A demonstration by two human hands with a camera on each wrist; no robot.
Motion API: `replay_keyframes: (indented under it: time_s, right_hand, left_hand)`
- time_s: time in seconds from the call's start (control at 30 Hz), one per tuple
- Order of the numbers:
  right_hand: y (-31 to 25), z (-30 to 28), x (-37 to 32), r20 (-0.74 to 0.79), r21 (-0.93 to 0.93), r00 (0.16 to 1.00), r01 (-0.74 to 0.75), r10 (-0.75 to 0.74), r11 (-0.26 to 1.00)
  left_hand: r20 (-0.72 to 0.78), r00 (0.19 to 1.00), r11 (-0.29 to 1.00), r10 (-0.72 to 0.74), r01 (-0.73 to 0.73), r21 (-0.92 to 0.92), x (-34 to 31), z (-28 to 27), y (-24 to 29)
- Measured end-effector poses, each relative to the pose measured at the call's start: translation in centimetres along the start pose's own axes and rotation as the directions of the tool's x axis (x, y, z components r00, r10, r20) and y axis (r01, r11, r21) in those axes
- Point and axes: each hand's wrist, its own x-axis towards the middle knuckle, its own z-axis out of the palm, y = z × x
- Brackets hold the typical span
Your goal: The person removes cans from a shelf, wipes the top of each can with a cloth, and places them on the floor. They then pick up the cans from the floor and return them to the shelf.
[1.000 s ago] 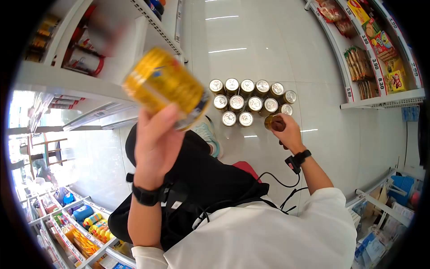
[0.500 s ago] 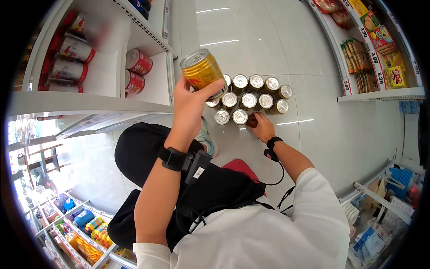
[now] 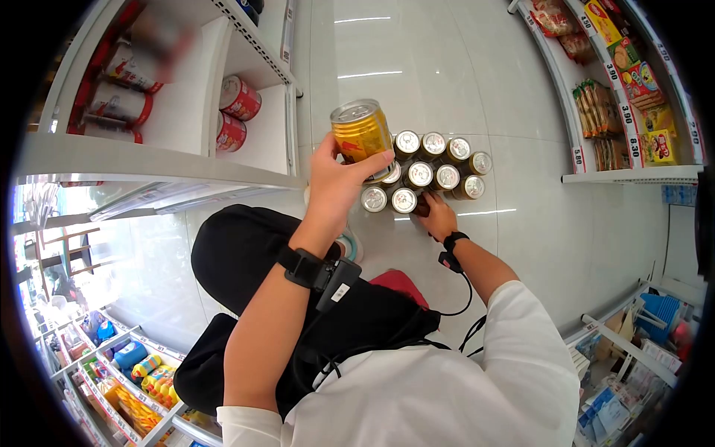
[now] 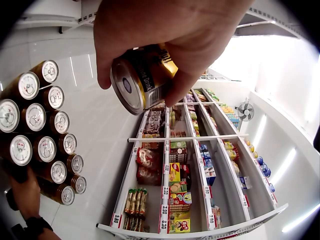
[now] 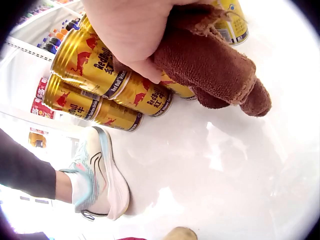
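Observation:
My left hand (image 3: pixel 333 182) grips a gold Red Bull can (image 3: pixel 362 132), raised beside the left shelf and overlapping the floor cans in the head view. In the left wrist view the can's base (image 4: pixel 127 86) shows, with fingers and thumb wrapped around its sides. My right hand (image 3: pixel 439 218) holds a bunched brown cloth (image 5: pixel 205 57) low at the near side of the cans. Its thumb (image 5: pixel 145 70) lies close against one can's gold side. Several upright gold cans (image 3: pixel 419 175) with silver tops stand in tight rows on the floor.
A white shelf (image 3: pixel 167 165) on the left bears red-and-white cans (image 3: pixel 240 97). Snack packets (image 3: pixel 593 108) and boxes fill the right shelf. A foot in a light sneaker (image 5: pixel 105 175) stands close to the cans. A cable (image 3: pixel 465 302) hangs from the right wrist.
My left hand has brought the can from near the left shelf rightward, toward the floor cans. My right hand, with the cloth, has shifted left along the near side of the group.

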Motion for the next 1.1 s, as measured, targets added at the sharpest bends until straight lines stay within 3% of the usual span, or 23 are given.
replay_keyframes:
  time_s: [0.1, 0.17, 0.23, 0.27, 0.3, 0.33, 0.37, 0.43, 0.47, 0.53, 0.57, 0.63, 0.67, 0.77, 0.83, 0.9, 0.93, 0.97, 1.03, 1.1]
  right_hand:
    - [-0.3, -1.3, -0.7, 0.038, -0.002, 0.999, -0.004, 0.004, 1.0]
    - [-0.1, -2.7, -1.9, -0.038, -0.004, 0.979, 0.199, -0.199, 0.98]
    - [-2.6, -5.6, -2.5, -0.035, 0.074, 0.979, 0.204, -0.202, 0.976]
    - [-3.6, -7.0, -2.8, -0.119, 0.263, 0.976, 0.206, -0.181, 0.942]
    - [-4.4, -8.1, -3.0, -0.199, 0.442, 0.97, 0.213, -0.137, 0.871]
    - [-5.1, -8.6, -3.1, -0.219, 0.408, 0.963, 0.235, -0.155, 0.882]
    - [-8.9, -13.0, -3.1, -0.104, 0.844, 0.986, 0.018, 0.131, 0.536]
    - [-11.1, -15.2, -2.9, -0.2, 0.88, 0.97, 0.116, 0.138, 0.461]
    - [-11.9, -16.8, -2.8, -0.21, 0.873, 0.968, 0.122, 0.138, 0.472]
    - [-14.0, -18.6, -2.3, -0.284, 0.897, 0.957, 0.241, 0.065, 0.371]
    - [-14.3, -19.2, -2.3, -0.29, 0.892, 0.955, 0.247, 0.059, 0.379]
    - [-15.1, -19.4, -2.2, -0.275, 0.872, 0.961, 0.258, -0.021, 0.415]
    - [-15.2, -20.3, -2.7, -0.267, 0.781, 0.945, 0.326, -0.186, 0.532]
    - [-16.3, -19.8, -3.3, -0.198, 0.83, 0.977, 0.21, -0.078, 0.517]
    - [-15.9, -19.6, -3.2, -0.198, 0.811, 0.976, 0.212, -0.085, 0.546]
    - [-15.4, -19.5, -3.8, -0.322, 0.697, 0.94, 0.317, -0.114, 0.643]
    - [-15.4, -19.6, -3.6, -0.352, 0.646, 0.924, 0.354, -0.147, 0.676]
    - [-14.9, -19.5, -4.2, -0.332, 0.651, 0.932, 0.337, -0.144, 0.68]
    - [-12.8, -19.5, -5.3, -0.248, 0.486, 0.969, 0.145, -0.023, 0.862]
    - [-10.6, -17.5, -5.1, -0.314, 0.552, 0.949, 0.206, -0.027, 0.808]
  left_hand:
    - [0.016, 1.0, 0.999, -0.002, 0.002, 0.034, -0.3, 0.3, 0.5]
    - [0.023, 1.0, 0.999, 0.008, -0.009, 0.05, -0.3, 0.6, 0.7]
    - [0.046, 0.998, 0.99, 0.036, -0.042, 0.134, -0.1, 0.4, 0.2]
    - [0.039, 0.999, 0.991, 0.035, -0.04, 0.127, -0.2, 0.4, -0.1]
    - [0.12, 0.987, 0.952, 0.103, -0.133, 0.277, -0.2, 0.3, -0.3]
    - [0.212, 0.965, 0.879, 0.155, -0.233, 0.417, -0.2, 0.3, -0.4]
    - [0.215, 0.965, 0.885, 0.151, -0.228, 0.405, -0.7, 0.8, -0.6]
    - [0.28, 0.93, 0.682, 0.236, -0.364, 0.635, -1.4, 1.0, -0.4]
    - [0.368, 0.908, 0.686, 0.201, -0.398, 0.609, -1.4, 1.3, -1.0]
    - [0.45, 0.874, 0.681, 0.185, -0.444, 0.582, -1.4, 1.2, -1.7]
    - [0.528, 0.831, 0.682, 0.174, -0.489, 0.544, -1.6, 1.5, -1.9]
    - [0.534, 0.839, 0.734, 0.104, -0.427, 0.528, -1.8, 1.5, -1.6]
    - [0.529, 0.843, 0.723, 0.096, -0.424, 0.545, -2.2, 1.5, -1.5]
    - [0.522, 0.848, 0.72, 0.093, -0.419, 0.553, -2.7, 1.1, -1.5]
    - [0.565, 0.825, 0.676, 0.009, -0.422, 0.604, -2.1, 0.8, -1.3]
    - [0.601, 0.79, 0.801, 0.124, -0.437, 0.408, -2.2, 0.6, -1.4]
    - [0.633, 0.772, 0.781, 0.06, -0.432, 0.452, -2.1, 0.6, -0.5]
    - [0.526, 0.81, 0.817, 0.259, -0.475, 0.327, -1.7, 0.2, -0.9]
    - [0.173, 0.978, 0.982, 0.117, -0.14, 0.127, -1.4, -0.1, 1.2]
    - [0.126, 0.986, 0.993, 0.112, -0.116, 0.022, -1.6, -0.5, 3.0]
